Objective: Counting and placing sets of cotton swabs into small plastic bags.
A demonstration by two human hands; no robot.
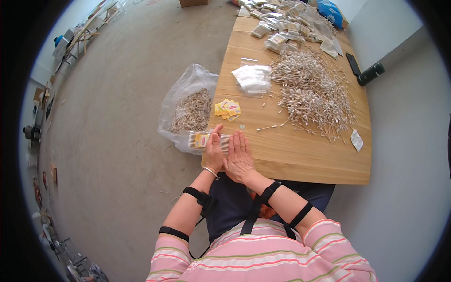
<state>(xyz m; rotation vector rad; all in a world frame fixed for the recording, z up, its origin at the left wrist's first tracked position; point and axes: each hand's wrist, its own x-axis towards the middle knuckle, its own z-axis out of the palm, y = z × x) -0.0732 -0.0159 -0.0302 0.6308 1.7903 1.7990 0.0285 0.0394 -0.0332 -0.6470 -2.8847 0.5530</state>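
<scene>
I am pressing both hands onto a small clear plastic packet of cotton swabs with a yellow label (206, 140) at the near left corner of the pale wooden table (305, 155): left hand (214, 151) cupping it edge-on, right hand (239, 157) lying flat and open beside it. A loose pile of white cotton swabs (312, 94) is lying farther back on the table.

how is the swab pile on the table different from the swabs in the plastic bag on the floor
The swab pile lies loose and spread over the wooden table; the bagged swabs sit heaped inside a clear plastic bag on the floor beside it. The table pile looks whiter and wider, the bagged ones duller and more compact. Both are thin sticks in bulk, and neither hand touches them.
</scene>
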